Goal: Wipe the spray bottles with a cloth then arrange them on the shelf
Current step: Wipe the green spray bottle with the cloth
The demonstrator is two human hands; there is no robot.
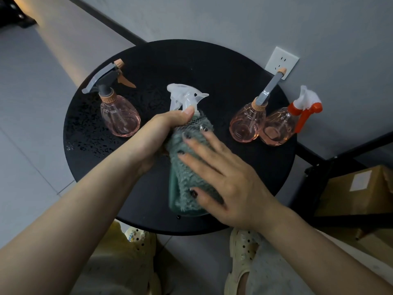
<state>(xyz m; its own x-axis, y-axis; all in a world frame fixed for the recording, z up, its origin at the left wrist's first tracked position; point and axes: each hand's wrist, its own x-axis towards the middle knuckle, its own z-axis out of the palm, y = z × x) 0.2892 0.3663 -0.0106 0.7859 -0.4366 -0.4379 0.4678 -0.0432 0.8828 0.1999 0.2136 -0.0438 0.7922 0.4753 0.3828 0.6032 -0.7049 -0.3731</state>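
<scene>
1. Head view: the left hand gripped the neck of the green translucent plastic spray bottle with the clear white trigger head, fingers curled round it just under the trigger. Bottle held above the round black worktop, tilted with its base toward the person.
2. The right hand lay flat on the grey-green fluffy cloth, fingers straight and spread, pressing the cloth against the bottle body. No pinch on the cloth visible.
3. Handling call: thin plastic, probably light; fill level could not be read under the cloth. Walls likely flex if squeezed, so the stiff neck is the sound hold. Cloth is soft, drapes, and could slide on smooth plastic.
4. Droplets on the worktop suggested wet surfaces, so the bottles may be slippery.
5. Three pink translucent teardrop bottles stood upright on the worktop: grey-trigger one at left, well apart; a grey-headed one at right touching or just beside an orange-and-white trigger one. Best taken by neck, not trigger.
6. Black metal shelf frame at right, cardboard box inside. No spray bottle seen on it.
</scene>
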